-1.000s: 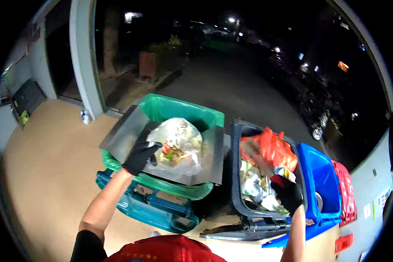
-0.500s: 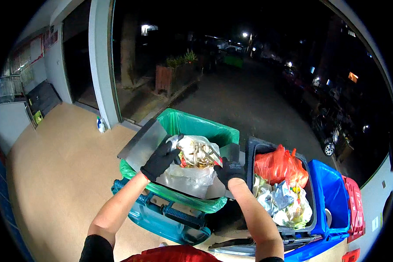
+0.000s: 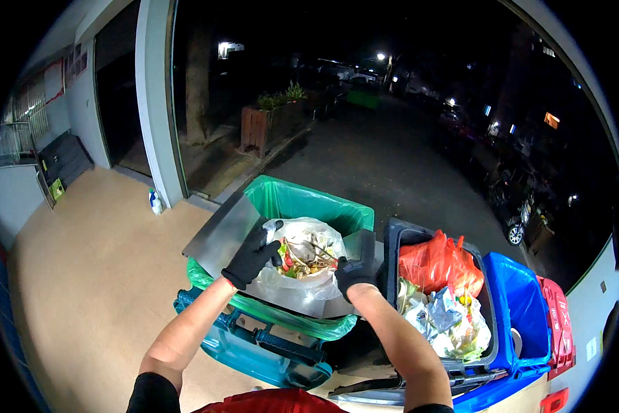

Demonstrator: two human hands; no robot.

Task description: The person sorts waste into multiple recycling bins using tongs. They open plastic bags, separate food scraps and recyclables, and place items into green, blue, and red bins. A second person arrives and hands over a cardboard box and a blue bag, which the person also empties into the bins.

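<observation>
While my left hand [image 3: 251, 256] and right hand [image 3: 355, 273] grip its sides, bag [image 3: 297, 281] gapes

Scraps [image 3: 304, 259] inside; it's over metal tray [image 3: 216, 237] on green-lined bin [image 3: 309, 206]. Black bin [image 3: 391, 258] to my right has red bag [image 3: 433, 265].

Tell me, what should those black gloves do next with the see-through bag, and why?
Probably spread the clear plastic bag a little wider: the left hand and right hand are at its opposite sides, and food scraps show in its open mouth, so a wider opening might make them easier to see.
</observation>
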